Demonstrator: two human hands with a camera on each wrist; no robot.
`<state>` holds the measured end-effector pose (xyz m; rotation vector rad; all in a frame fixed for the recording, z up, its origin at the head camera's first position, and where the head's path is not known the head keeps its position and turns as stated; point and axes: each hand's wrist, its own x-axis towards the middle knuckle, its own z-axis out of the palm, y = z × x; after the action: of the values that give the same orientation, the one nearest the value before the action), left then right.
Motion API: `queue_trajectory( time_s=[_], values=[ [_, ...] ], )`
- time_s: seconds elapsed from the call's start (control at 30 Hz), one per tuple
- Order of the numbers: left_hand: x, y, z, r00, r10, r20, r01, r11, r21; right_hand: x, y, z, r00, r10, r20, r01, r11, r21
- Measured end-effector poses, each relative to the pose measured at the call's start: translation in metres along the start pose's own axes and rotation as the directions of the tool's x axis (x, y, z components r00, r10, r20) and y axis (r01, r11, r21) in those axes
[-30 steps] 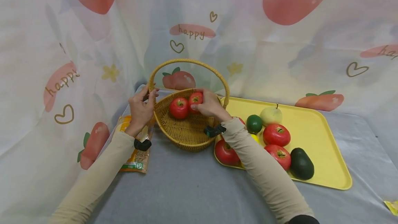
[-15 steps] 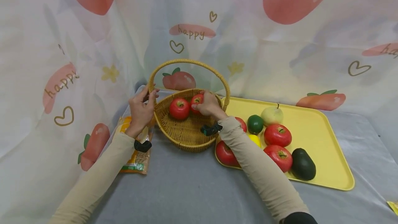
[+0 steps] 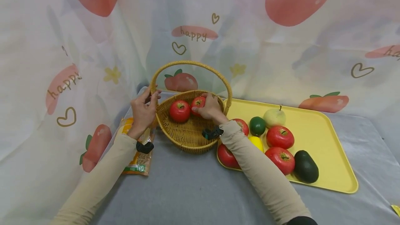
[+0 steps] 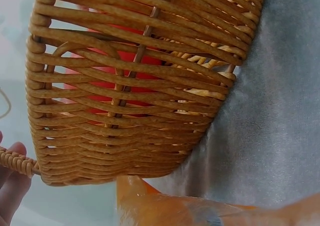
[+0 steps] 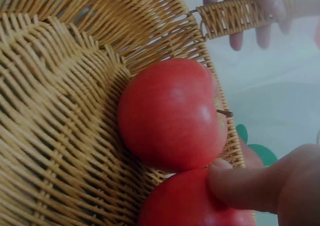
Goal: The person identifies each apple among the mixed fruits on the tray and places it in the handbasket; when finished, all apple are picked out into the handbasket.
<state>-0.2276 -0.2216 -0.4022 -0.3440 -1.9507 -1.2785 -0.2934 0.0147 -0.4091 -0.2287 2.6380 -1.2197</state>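
My left hand (image 3: 144, 110) grips the left end of the handle of a wicker basket (image 3: 184, 136). In the left wrist view, the fingertips (image 4: 14, 186) curl round the handle's wrapped base, beside the woven wall. Inside the basket, two red apples sit side by side against its back wall. My right hand (image 3: 210, 107) reaches in and holds the right-hand apple (image 3: 197, 104), thumb on its near side and fingers on its far side. The other apple (image 3: 179, 110) lies just left of it. In the right wrist view, the thumb (image 5: 245, 186) presses on the held apple close to its neighbour.
A yellow tray (image 3: 325, 148) to the basket's right bears several red apples, a pear (image 3: 275, 117), a small dark-green fruit (image 3: 257, 126), a yellow fruit (image 3: 257, 143) and an avocado (image 3: 306, 166). My right forearm crosses it. An orange food packet (image 3: 139, 160) lies under my left wrist.
My right hand and the apple it holds have shifted slightly right, away from the other apple. The left hand keeps its grip on the handle.
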Motion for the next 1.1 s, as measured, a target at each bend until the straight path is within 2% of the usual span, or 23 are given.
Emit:
queue_trajectory(
  time_s=[0.13, 0.33, 0.47, 0.57, 0.7, 0.83, 0.97, 1.03, 1.1],
  values=[
    [0.0, -0.003, 0.001, 1.0, 0.003, -0.005, -0.003, 1.0, -0.017, -0.004, 0.001, -0.002, 1.0, 0.007, 0.004, -0.007, 1.0, -0.001],
    [-0.004, -0.026, 0.005, 1.0, 0.011, -0.017, -0.011, 1.0, 0.0, -0.01, 0.002, -0.003, 0.999, 0.019, 0.047, -0.02, 0.999, 0.025],
    [-0.006, -0.033, 0.004, 1.0, -0.001, -0.013, 0.001, 1.0, 0.01, -0.016, -0.001, -0.006, 0.996, 0.016, 0.084, -0.02, 0.999, 0.047],
    [-0.006, -0.033, 0.003, 1.0, -0.009, -0.01, 0.009, 1.0, 0.006, -0.024, -0.008, -0.011, 0.996, -0.015, 0.083, 0.013, 1.0, 0.019],
    [-0.006, -0.032, 0.004, 1.0, -0.019, -0.008, 0.019, 1.0, -0.003, -0.041, -0.02, -0.025, 0.991, -0.101, 0.087, 0.106, 0.993, -0.059],
    [-0.006, -0.033, 0.005, 0.999, -0.029, -0.014, 0.029, 1.0, -0.004, -0.064, -0.027, -0.052, 0.965, -0.194, 0.176, 0.206, 0.977, -0.05],
    [-0.007, -0.032, 0.006, 0.999, -0.035, -0.02, 0.035, 0.999, -0.001, -0.088, -0.023, -0.081, 0.917, -0.284, 0.28, 0.285, 0.958, 0.038],
    [-0.008, -0.031, 0.006, 0.999, -0.034, -0.024, 0.034, 0.999, -0.004, -0.099, -0.016, -0.094, 0.895, -0.326, 0.305, 0.314, 0.945, 0.09],
    [-0.008, -0.03, 0.006, 0.999, -0.033, -0.026, 0.033, 0.999, -0.001, -0.108, -0.007, -0.106, 0.882, -0.366, 0.295, 0.337, 0.93, 0.147]
  ],
)
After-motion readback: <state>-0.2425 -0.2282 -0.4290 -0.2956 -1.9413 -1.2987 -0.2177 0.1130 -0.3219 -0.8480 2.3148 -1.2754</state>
